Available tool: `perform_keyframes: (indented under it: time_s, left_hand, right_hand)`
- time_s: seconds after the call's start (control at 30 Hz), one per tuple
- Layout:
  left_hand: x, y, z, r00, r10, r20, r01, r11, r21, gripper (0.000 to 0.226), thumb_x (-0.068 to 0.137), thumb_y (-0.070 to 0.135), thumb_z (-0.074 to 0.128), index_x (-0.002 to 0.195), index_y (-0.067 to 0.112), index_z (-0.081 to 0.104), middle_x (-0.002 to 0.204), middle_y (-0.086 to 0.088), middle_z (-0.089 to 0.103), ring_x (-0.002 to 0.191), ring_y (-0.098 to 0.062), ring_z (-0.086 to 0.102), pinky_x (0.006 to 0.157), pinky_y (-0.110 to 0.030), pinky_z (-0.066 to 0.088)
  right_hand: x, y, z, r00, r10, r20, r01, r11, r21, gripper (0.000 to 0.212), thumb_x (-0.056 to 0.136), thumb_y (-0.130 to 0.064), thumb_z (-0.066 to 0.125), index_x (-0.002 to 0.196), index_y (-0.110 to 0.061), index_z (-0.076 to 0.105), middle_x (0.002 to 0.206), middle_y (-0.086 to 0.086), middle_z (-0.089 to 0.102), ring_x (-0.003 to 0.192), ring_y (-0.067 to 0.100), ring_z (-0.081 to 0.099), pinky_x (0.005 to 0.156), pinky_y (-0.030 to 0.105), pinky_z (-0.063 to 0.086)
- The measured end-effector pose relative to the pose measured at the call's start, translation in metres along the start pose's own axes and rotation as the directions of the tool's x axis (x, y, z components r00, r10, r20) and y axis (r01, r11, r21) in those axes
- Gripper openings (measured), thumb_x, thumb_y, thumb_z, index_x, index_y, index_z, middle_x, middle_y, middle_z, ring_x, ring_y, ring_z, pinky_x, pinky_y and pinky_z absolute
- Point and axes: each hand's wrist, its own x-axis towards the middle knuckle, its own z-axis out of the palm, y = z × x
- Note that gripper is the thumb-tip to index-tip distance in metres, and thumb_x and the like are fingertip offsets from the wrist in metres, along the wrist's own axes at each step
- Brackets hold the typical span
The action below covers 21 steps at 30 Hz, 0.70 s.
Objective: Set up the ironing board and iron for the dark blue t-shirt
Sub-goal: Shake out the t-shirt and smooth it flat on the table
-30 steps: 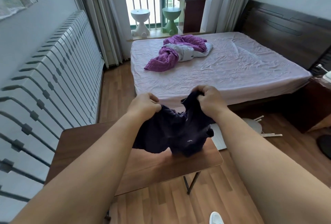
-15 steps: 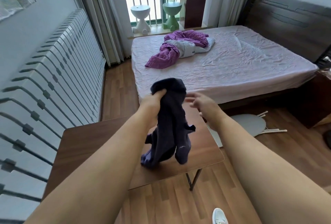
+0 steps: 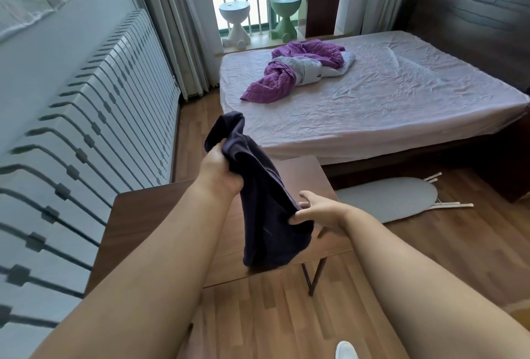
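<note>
Dark blue cloth hangs bunched above the desk (image 3: 172, 215): the t-shirt (image 3: 263, 215) is gripped near its top by the left hand (image 3: 220, 172), fingers curled tight round a fold, so the rest drapes down over the desk's far right part without lying on it. The right hand (image 3: 318, 211) reaches in lower on the shirt, thumb and fingertips touching its edge with the other fingers spread; it looks like a light pinch to pull the fabric open, though a firm grasp cannot be confirmed. Holding it up this way probably lets the person find the hem and shake the shirt straight. The ironing board (image 3: 393, 201) lies folded flat on the floor, just past the desk's right edge at the foot of the bed (image 3: 401, 106), legs tucked under, not yet set up. No iron is visible
</note>
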Motion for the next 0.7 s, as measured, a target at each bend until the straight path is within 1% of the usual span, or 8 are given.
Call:
perform_keyframes:
  time_s: [0.1, 0.2, 0.3, 0.37, 0.43, 0.5, 0.6, 0.7]
  left_hand:
    - [-0.01, -0.009, 0.004, 0.999, 0.035, -0.003, -0.035, 0.994, -0.105, 0.026, 0.1, 0.027, 0.053, 0.088, 0.014, 0.072, 0.083, -0.007, 0.069, 0.082, -0.018, 0.067, 0.09, -0.028, 0.054]
    - [-0.02, -0.019, 0.014, 0.999, 0.043, -0.02, -0.045, 0.991, -0.125, 0.027, 0.102, 0.024, 0.05, 0.088, 0.013, 0.07, 0.071, -0.006, 0.072, 0.077, -0.017, 0.066, 0.074, -0.026, 0.056]
    - [-0.031, -0.025, 0.021, 0.995, 0.095, -0.025, -0.098, 0.979, -0.179, 0.038, 0.103, 0.021, 0.047, 0.081, 0.009, 0.075, 0.067, -0.006, 0.074, 0.089, -0.016, 0.063, 0.066, -0.024, 0.056]
    - [-0.034, -0.025, 0.018, 0.992, 0.119, -0.045, -0.126, 0.973, -0.191, 0.042, 0.103, 0.023, 0.047, 0.077, 0.01, 0.078, 0.076, -0.006, 0.075, 0.099, -0.016, 0.062, 0.079, -0.022, 0.055]
    - [-0.033, -0.024, 0.009, 0.987, 0.11, -0.119, -0.131, 0.975, -0.181, 0.028, 0.103, 0.024, 0.049, 0.103, 0.01, 0.073, 0.094, -0.008, 0.077, 0.103, -0.018, 0.064, 0.082, -0.022, 0.056]
    - [-0.032, -0.026, -0.004, 0.982, 0.074, -0.173, -0.096, 0.988, -0.123, 0.036, 0.1, 0.025, 0.054, 0.132, 0.009, 0.062, 0.128, -0.013, 0.067, 0.113, -0.024, 0.063, 0.086, -0.029, 0.057]
    - [-0.033, -0.038, -0.019, 0.96, -0.022, -0.28, 0.004, 0.998, -0.062, 0.046, 0.096, 0.03, 0.062, 0.137, 0.011, 0.059, 0.135, -0.014, 0.062, 0.116, -0.026, 0.063, 0.082, -0.036, 0.056]
    - [-0.036, -0.05, -0.03, 0.938, -0.121, -0.324, 0.125, 0.992, -0.009, 0.044, 0.084, 0.036, 0.075, 0.12, 0.011, 0.068, 0.122, -0.011, 0.069, 0.11, -0.025, 0.066, 0.089, -0.031, 0.052]
  right_hand:
    - [-0.004, 0.006, -0.003, 0.996, 0.005, 0.087, -0.007, 1.0, 0.016, 0.127, 0.058, -0.046, 0.091, 0.155, -0.035, 0.009, 0.154, -0.006, 0.035, 0.133, 0.028, 0.046, 0.081, 0.043, 0.054]
    - [0.006, 0.012, 0.007, 0.989, -0.139, -0.048, 0.126, 0.97, -0.209, 0.069, 0.07, -0.025, 0.085, 0.131, -0.027, 0.054, 0.128, -0.004, 0.064, 0.111, 0.02, 0.062, 0.095, 0.041, 0.053]
    - [0.011, 0.022, 0.0, 0.947, -0.258, -0.193, 0.213, 0.95, -0.227, 0.013, 0.086, -0.011, 0.066, 0.094, -0.019, 0.072, 0.091, -0.002, 0.072, 0.089, 0.019, 0.066, 0.087, 0.038, 0.053]
    - [0.005, 0.023, -0.016, 0.927, -0.301, -0.225, 0.308, 0.951, -0.003, 0.009, 0.086, -0.008, 0.062, 0.084, -0.01, 0.071, 0.081, 0.003, 0.068, 0.083, 0.021, 0.061, 0.081, 0.037, 0.049]
    - [-0.008, 0.017, -0.035, 0.921, -0.279, -0.271, 0.364, 0.864, 0.349, 0.013, 0.083, -0.011, 0.061, 0.091, -0.008, 0.07, 0.08, 0.006, 0.064, 0.08, 0.02, 0.058, 0.077, 0.033, 0.044]
    - [-0.014, 0.01, -0.055, 0.934, -0.229, -0.273, 0.349, 0.741, 0.574, 0.025, 0.078, -0.021, 0.062, 0.099, -0.009, 0.07, 0.083, 0.008, 0.067, 0.079, 0.022, 0.06, 0.075, 0.034, 0.045]
    - [-0.018, -0.002, -0.08, 0.952, -0.197, -0.233, 0.301, 0.73, 0.613, 0.03, 0.081, -0.023, 0.064, 0.106, -0.007, 0.069, 0.097, 0.019, 0.068, 0.086, 0.032, 0.065, 0.079, 0.041, 0.05]
    - [-0.026, -0.006, -0.102, 0.977, -0.183, -0.106, 0.211, 0.803, 0.558, 0.018, 0.086, -0.025, 0.061, 0.092, -0.01, 0.069, 0.085, 0.014, 0.069, 0.074, 0.029, 0.065, 0.071, 0.034, 0.052]
